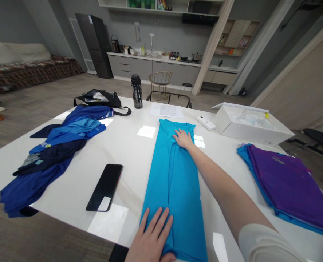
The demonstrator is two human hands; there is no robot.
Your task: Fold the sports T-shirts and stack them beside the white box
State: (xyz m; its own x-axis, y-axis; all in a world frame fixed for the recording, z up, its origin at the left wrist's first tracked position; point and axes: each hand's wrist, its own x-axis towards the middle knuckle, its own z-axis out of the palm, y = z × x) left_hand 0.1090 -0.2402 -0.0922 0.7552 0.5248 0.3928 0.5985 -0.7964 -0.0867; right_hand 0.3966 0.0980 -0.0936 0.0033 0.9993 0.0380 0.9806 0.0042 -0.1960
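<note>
A bright blue garment [185, 185] lies flat in a long narrow strip on the white table, its sides folded inward so that the edges meet along the middle. Which kind of garment it is, I cannot tell for sure. My right hand [183, 139] rests on its far end with the fingers spread. At the near end my left hand [153, 234] lies flat on the cloth, fingers apart. Neither hand grips anything. To the right is a stack of folded clothes with a purple garment [287, 182] on top.
A heap of blue and black clothes [65, 138] covers the table's left side. A phone [105, 187] lies left of the garment. Farther back are a black bag [101, 98], a water bottle [136, 92], paper sheets [166, 110], a white device [205, 123] and an open white box [254, 131].
</note>
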